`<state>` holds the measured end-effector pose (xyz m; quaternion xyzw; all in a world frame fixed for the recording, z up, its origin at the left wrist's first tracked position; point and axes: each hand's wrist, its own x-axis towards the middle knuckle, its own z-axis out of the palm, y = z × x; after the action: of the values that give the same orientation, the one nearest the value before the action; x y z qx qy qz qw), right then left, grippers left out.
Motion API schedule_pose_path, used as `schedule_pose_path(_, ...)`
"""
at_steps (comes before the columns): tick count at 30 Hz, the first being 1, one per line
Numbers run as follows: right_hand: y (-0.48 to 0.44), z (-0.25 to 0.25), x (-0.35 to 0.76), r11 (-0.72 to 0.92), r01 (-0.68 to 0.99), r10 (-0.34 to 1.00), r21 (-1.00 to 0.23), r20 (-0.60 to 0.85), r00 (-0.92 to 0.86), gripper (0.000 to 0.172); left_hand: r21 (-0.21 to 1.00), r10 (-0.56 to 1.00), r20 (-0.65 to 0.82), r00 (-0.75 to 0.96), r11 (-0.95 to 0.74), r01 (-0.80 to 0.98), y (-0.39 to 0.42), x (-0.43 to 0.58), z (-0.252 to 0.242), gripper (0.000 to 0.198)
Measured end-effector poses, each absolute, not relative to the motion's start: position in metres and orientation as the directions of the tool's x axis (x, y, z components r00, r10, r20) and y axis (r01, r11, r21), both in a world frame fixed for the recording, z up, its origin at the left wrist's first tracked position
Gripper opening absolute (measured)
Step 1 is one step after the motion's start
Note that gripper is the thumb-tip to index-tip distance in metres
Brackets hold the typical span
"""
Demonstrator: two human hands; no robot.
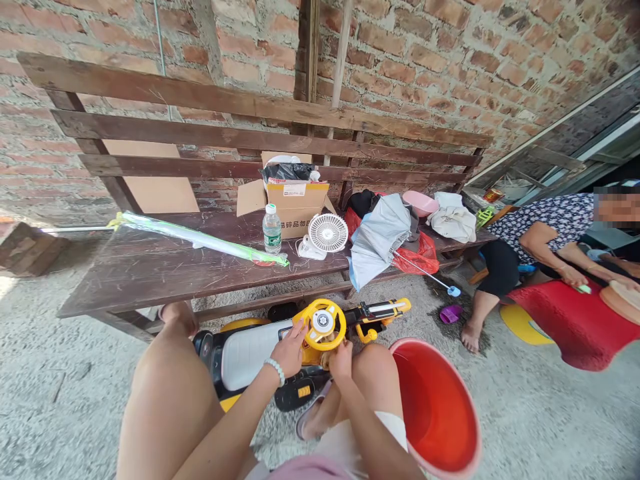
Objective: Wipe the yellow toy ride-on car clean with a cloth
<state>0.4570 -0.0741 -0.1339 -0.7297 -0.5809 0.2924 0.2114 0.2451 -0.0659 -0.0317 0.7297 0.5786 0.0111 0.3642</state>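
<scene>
**Two hands on one yellow toy steering wheel (pixel 324 325)**

The left hand (pixel 289 353) lies wide open on the wheel's left rim. The right hand (pixel 341 360) sits at its lower edge, grip hidden, so I cannot tell its state. The wheel tops one ride-on toy car (pixel 255 353) between the knees, below the wooden table's (pixel 150 283) near edge. One red bucket (pixel 435 407) stands right. Along the table: one cardboard box (pixel 295 203), one bottle (pixel 272 230), one fan (pixel 328 233), one umbrella (pixel 377 240)

Glossy plastic steering wheel (pixel 323 325), rough wooden bench (pixel 150 280)
</scene>
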Motion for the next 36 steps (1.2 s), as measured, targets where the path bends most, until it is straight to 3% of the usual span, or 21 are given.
schedule_pose_path(7,-0.085,-0.136,0.443,-0.255,0.878,0.967,-0.404,-0.124,0.224,0.069,0.558,0.838,-0.434,0.331,-0.038,0.829,-0.068,0.246,-0.029,0.083)
schedule_pose_path(10,-0.075,-0.130,0.438,-0.265,0.919,0.957,-0.292,-0.198,0.213,0.070,0.570,0.837,-0.438,0.329,-0.025,0.822,-0.069,0.248,-0.031,0.084)
schedule_pose_path(13,-0.077,-0.132,0.419,-0.154,0.960,0.954,-0.236,-0.289,0.082,0.068,0.555,0.841,-0.438,0.317,-0.025,0.832,-0.069,0.248,-0.031,0.084)
schedule_pose_path(18,-0.104,-0.145,0.388,0.126,0.952,0.914,-0.279,-0.341,-0.221,0.065,0.521,0.839,-0.449,0.306,-0.032,0.853,-0.070,0.246,-0.025,0.083)
schedule_pose_path(20,-0.113,-0.147,0.389,0.150,0.940,0.908,-0.306,-0.334,-0.254,0.065,0.526,0.836,-0.451,0.312,-0.033,0.850,-0.071,0.246,-0.024,0.082)
schedule_pose_path(22,-0.114,-0.142,0.400,0.064,0.953,0.933,-0.296,-0.320,-0.162,0.064,0.539,0.833,-0.450,0.322,-0.035,0.842,-0.071,0.246,-0.025,0.083)
schedule_pose_path(27,-0.085,-0.118,0.444,-0.347,0.903,0.932,-0.255,-0.204,0.300,0.057,0.555,0.841,-0.431,0.326,-0.038,0.831,-0.070,0.249,-0.030,0.083)
schedule_pose_path(29,-0.075,-0.112,0.447,-0.380,0.892,0.917,-0.245,-0.227,0.328,0.060,0.553,0.832,-0.446,0.330,-0.033,0.832,-0.070,0.249,-0.030,0.083)
schedule_pose_path(32,-0.073,-0.110,0.432,-0.284,0.936,0.926,-0.210,-0.313,0.210,0.065,0.536,0.819,-0.470,0.329,-0.032,0.844,-0.070,0.248,-0.027,0.084)
schedule_pose_path(36,-0.098,-0.114,0.406,-0.016,0.975,0.903,-0.220,-0.422,-0.080,0.066,0.528,0.830,-0.463,0.310,-0.023,0.849,-0.072,0.246,-0.025,0.084)
